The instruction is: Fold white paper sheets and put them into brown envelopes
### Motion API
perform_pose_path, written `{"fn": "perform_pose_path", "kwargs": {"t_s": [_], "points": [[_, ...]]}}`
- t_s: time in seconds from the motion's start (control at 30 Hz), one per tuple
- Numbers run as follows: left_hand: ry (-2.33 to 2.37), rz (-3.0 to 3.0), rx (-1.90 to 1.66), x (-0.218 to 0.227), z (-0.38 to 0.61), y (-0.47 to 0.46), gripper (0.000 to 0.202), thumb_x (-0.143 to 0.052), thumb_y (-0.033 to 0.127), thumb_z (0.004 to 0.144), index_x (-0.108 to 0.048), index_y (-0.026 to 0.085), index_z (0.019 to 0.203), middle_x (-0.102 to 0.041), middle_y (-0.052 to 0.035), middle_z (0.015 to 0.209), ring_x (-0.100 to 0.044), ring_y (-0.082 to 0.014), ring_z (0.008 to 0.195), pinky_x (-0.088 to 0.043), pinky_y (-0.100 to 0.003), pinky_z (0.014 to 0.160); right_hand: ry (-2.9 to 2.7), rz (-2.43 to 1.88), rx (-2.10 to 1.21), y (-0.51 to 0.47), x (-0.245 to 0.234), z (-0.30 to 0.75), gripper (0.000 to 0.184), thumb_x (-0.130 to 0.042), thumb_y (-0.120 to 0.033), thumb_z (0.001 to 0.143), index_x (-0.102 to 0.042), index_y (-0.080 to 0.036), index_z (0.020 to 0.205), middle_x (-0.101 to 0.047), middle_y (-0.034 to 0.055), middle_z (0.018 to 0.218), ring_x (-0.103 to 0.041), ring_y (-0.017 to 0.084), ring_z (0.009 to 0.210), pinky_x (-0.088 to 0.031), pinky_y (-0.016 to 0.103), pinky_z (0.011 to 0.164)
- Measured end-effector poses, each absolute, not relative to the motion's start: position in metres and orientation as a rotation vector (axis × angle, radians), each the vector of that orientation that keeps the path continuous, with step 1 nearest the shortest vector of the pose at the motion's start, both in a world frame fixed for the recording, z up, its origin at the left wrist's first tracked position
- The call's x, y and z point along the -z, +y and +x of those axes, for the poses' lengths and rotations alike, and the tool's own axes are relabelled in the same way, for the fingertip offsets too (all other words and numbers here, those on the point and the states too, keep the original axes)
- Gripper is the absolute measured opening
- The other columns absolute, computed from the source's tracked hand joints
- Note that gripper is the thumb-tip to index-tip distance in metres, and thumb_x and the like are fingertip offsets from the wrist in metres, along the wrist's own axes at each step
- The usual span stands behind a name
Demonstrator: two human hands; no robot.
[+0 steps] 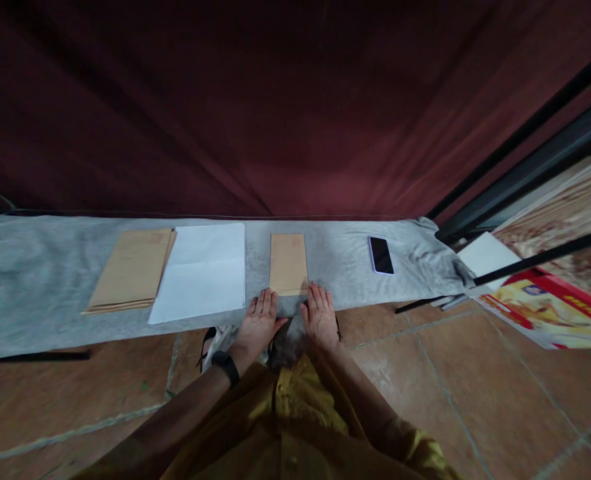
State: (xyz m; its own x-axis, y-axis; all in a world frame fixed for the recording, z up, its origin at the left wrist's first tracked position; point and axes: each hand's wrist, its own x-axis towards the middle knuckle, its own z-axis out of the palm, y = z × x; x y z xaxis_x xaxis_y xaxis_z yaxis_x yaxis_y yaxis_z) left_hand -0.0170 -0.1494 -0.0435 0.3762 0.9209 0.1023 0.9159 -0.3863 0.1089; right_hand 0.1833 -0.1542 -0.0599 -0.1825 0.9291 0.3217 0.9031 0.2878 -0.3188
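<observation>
A small brown paper envelope (288, 261) lies flat on the grey cloth of the table, its near edge toward me. My left hand (260, 321) rests palm down at its lower left corner, fingers stretched out. At the lower right corner lies my right hand (320, 313), also flat with fingers extended. Neither hand grips anything. To the left, a sheet of white paper (202, 267) lies on the cloth, and beyond it sits a stack of larger-looking brown envelopes (131, 268), partly touching the paper's edge.
A phone (382, 255) lies on the grey cloth (335, 267) to the right. A dark red curtain (275, 120) hangs behind the table. Beyond the right end, a red and yellow box (550, 307) stands near black metal bars. Tiled floor (405, 373) shows below.
</observation>
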Motion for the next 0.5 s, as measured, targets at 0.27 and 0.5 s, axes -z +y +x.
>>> {"fn": "perform_pose_path", "kwargs": {"t_s": [0.27, 0.5], "points": [[1.692, 2.388, -0.495, 0.042, -0.019, -0.148, 0.051, -0.051, 0.033, 0.094, -0.056, 0.007, 0.137, -0.054, -0.0254, 0.146, -0.050, -0.0366, 0.138, -0.037, -0.052, 0.115, -2.218, -1.506, -0.231, -0.149, 0.062, 0.153, 0.050, -0.043, -0.028, 0.104, -0.045, -0.013, 0.151, -0.047, 0.0119, 0.156, -0.039, 0.023, 0.146, -0.027, 0.045, 0.123], [1.600, 1.421, -0.991, 0.036, -0.014, -0.110, 0.039, -0.066, 0.020, 0.073, -0.065, 0.018, 0.112, -0.071, -0.0127, 0.118, -0.066, -0.0285, 0.112, -0.047, -0.046, 0.105, -2.134, -1.536, -0.275, -0.146, 0.056, 0.149, 0.047, -0.044, -0.029, 0.104, -0.050, -0.015, 0.148, -0.051, 0.0106, 0.152, -0.042, 0.023, 0.143, -0.030, 0.044, 0.122]]}}
